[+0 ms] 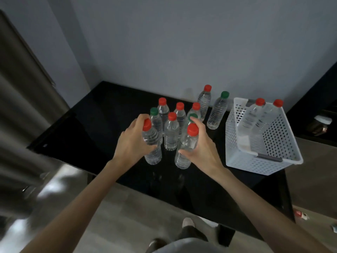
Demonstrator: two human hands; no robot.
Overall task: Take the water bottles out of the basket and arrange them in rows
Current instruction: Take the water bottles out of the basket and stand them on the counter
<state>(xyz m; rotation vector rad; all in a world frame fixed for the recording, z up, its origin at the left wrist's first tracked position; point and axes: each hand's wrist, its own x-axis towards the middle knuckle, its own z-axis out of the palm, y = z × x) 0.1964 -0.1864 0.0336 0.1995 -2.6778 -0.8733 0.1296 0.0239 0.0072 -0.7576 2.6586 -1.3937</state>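
Observation:
Clear water bottles with red or green caps stand on a black table [113, 114]. My left hand [134, 141] grips a red-capped bottle [152, 143] at the front left of the group. My right hand [202, 148] grips another red-capped bottle [187, 143] at the front right. Both bottles rest upright on the table. Behind them stand several more bottles [171, 134] in a cluster, and two stand apart at the back, one red-capped [205, 99], one green-capped [218, 110]. A white perforated basket [262, 161] on the right holds two red-capped bottles [255, 115].
A grey wall rises behind the table. A steel appliance [27, 110] stands at the left. To the right of the basket sits a dark counter with a small jar [321, 125]. My shoes and the floor show below the table's front edge.

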